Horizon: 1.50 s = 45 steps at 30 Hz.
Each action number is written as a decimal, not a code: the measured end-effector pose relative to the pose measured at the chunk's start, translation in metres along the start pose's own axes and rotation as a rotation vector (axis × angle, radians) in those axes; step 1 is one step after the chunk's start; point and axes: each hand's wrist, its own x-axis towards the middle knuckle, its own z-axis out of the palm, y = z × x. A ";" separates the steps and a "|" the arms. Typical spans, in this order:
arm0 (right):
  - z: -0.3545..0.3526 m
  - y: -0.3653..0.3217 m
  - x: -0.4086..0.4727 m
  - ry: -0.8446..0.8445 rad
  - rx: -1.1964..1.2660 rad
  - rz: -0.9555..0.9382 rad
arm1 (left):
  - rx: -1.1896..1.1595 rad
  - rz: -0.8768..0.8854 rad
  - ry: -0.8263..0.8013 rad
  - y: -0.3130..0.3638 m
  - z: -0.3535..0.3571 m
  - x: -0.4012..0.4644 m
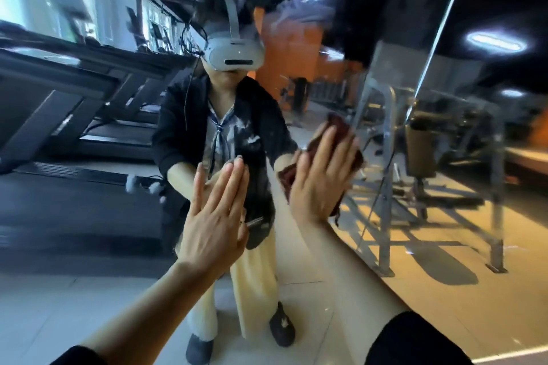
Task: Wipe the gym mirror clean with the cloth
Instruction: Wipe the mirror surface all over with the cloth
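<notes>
Gym mirror [385, 24] smeared, dark red cloth [341, 127] under flat right hand [318, 175], left hand [213, 216] fingers straight

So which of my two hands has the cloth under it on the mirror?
The right hand: its flat, spread fingers press the dark red cloth against the mirror. The left hand lies flat on bare glass with nothing under it.

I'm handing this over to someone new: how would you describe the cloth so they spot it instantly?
Start at the big wall mirror filling the view. Two bare hands lie flat against it; under the right hand is the cloth, pressed to the glass. It is dark reddish-brown and crumpled, its edges showing beyond the straight fingers, whereas the left hand has nothing beneath it.
</notes>
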 end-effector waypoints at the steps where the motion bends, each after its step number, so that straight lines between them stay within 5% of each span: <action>1: 0.001 -0.014 -0.011 -0.047 -0.002 -0.106 | 0.007 0.016 -0.013 -0.002 -0.001 0.000; 5: -0.004 -0.014 -0.037 -0.210 -0.041 -0.479 | -0.005 0.070 0.010 -0.008 -0.010 0.002; 7: -0.010 0.005 -0.024 -0.205 -0.082 -0.506 | -0.041 0.084 0.076 -0.011 -0.019 0.005; 11: -0.015 0.024 0.053 0.047 -0.001 0.181 | -0.037 0.113 0.161 -0.023 -0.039 0.026; 13: -0.015 0.009 0.101 0.138 0.065 0.373 | -0.007 0.126 0.192 -0.029 -0.050 0.047; 15: -0.010 -0.017 0.124 0.154 0.041 0.268 | 0.020 0.133 0.231 -0.028 -0.062 0.076; 21: -0.015 -0.017 0.075 -0.142 0.006 -0.605 | -0.028 0.150 0.317 -0.013 -0.079 0.156; 23: -0.023 0.025 0.083 -0.119 -0.022 -0.583 | 0.011 0.172 0.311 -0.014 -0.081 0.171; 26: -0.029 0.063 0.127 0.052 -0.058 -0.074 | 0.066 0.211 0.315 -0.015 -0.085 0.188; 28: -0.027 0.052 0.167 0.111 -0.038 0.071 | 0.088 0.221 0.323 -0.014 -0.087 0.202; 33: -0.017 -0.020 0.166 0.050 -0.014 -0.348 | 0.098 0.207 0.407 -0.017 -0.100 0.244; 38: -0.024 0.015 0.150 -0.067 -0.026 -0.830 | 0.198 0.201 0.414 -0.019 -0.109 0.270; 45: -0.028 0.020 0.242 0.201 -0.002 -0.010 | 0.295 0.172 0.440 -0.020 -0.100 0.271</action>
